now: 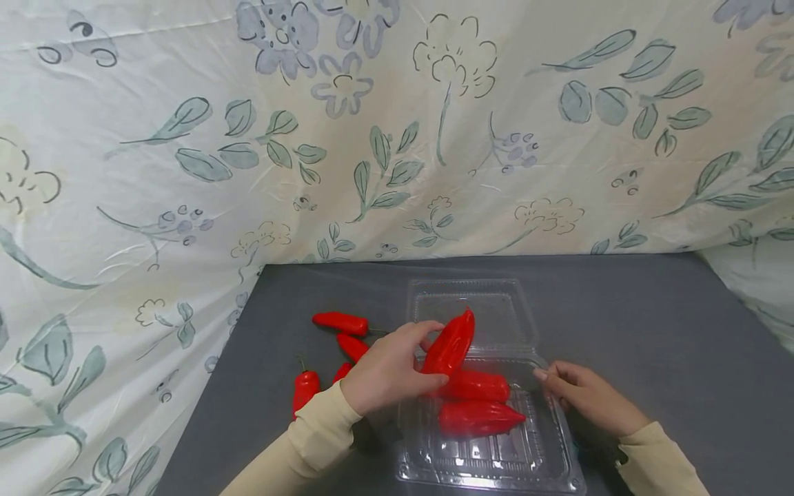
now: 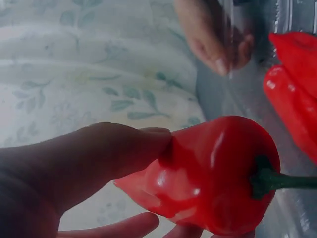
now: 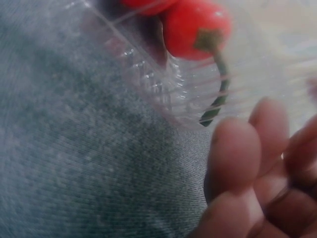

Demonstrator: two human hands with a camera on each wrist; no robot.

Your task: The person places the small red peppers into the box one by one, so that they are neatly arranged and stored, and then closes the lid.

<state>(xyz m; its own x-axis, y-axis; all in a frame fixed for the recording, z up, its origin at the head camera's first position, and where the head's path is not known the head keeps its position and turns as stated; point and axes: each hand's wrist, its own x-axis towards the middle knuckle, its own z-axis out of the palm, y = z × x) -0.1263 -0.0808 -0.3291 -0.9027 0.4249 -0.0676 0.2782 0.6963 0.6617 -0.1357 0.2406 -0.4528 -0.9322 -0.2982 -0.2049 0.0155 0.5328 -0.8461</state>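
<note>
My left hand (image 1: 387, 368) grips a glossy red pepper (image 1: 451, 344) above the left part of a clear plastic container (image 1: 490, 484). In the left wrist view, the thumb presses that pepper (image 2: 218, 173) from one side, and its green stem points away from the hand. Two more red peppers, one (image 1: 480, 386) behind the other (image 1: 477, 419), lie in the container's base. At the container's right rim, my right hand (image 1: 592, 396) pinches the edge between thumb and curled fingers. The right wrist view is blurred there.
The container's hinged clear lid (image 1: 496, 313) lies back, away from me. Left of the container, several red peppers rest on the grey cloth, including one at the back (image 1: 340, 322) and one nearer me (image 1: 305, 393). A flower-patterned curtain (image 1: 384, 172) hangs behind the table.
</note>
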